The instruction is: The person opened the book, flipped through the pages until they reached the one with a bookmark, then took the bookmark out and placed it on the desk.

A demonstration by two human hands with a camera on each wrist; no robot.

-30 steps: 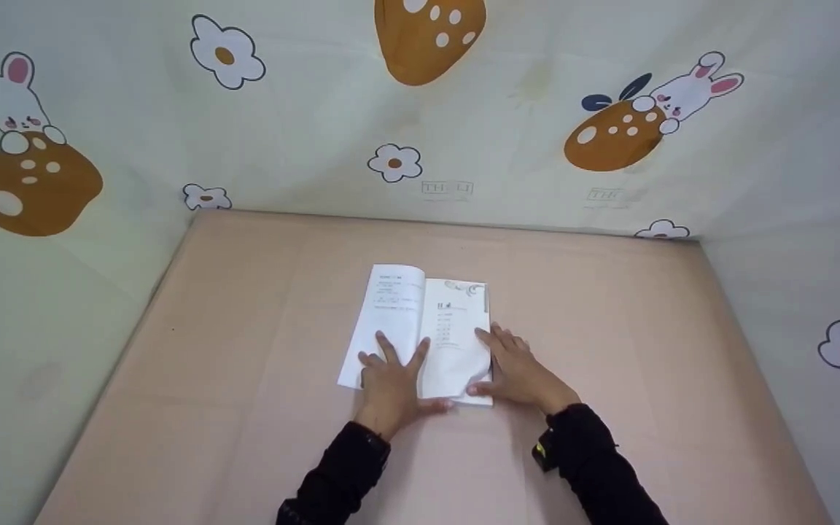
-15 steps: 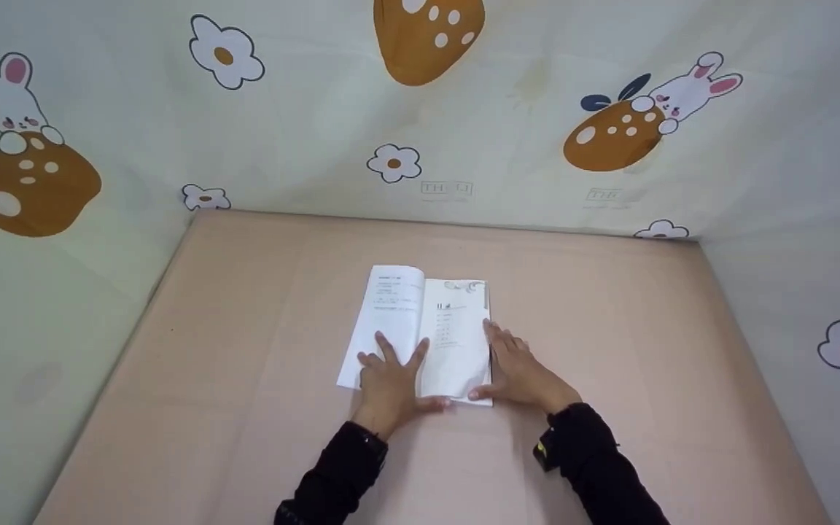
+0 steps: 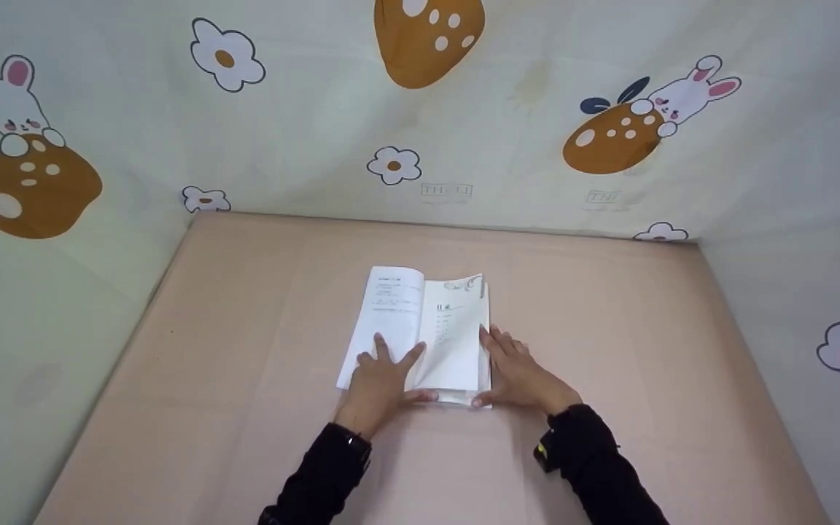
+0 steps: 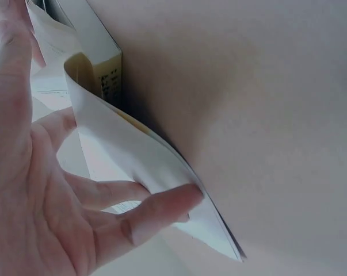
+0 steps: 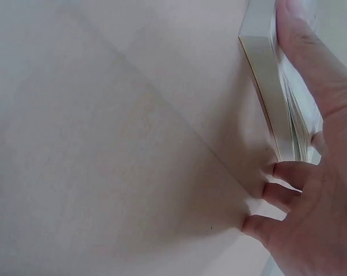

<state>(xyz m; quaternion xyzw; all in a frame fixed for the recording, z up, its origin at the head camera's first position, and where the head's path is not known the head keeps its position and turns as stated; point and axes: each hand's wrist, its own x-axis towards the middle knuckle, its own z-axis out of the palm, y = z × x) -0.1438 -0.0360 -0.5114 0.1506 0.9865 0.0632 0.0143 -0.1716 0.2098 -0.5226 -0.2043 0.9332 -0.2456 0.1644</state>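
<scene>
An open book [image 3: 456, 357] lies on the table, its left pages [image 3: 394, 310] folded over and its right page showing printed lines and a corner ornament. My left hand [image 3: 375, 383] rests on the lower left pages with fingers spread; in the left wrist view its fingers lie against a bulging white page [image 4: 127, 149]. My right hand [image 3: 522, 375] holds the book's right side. Its thumb [image 5: 305, 49] is at the lower corner, the index finger touches the raised edge of the right page, and the other fingertips touch the table beside the book.
A pinkish-beige cloth covers the table [image 3: 245, 313]. Behind and at both sides stand pale fabric walls [image 3: 303, 131] printed with rabbits, flowers and brown fruit shapes.
The right page's outer edge has lifted off the pages beneath. My left hand has slid slightly left and its thumb has pulled back. My right hand's index finger has shifted slightly.
</scene>
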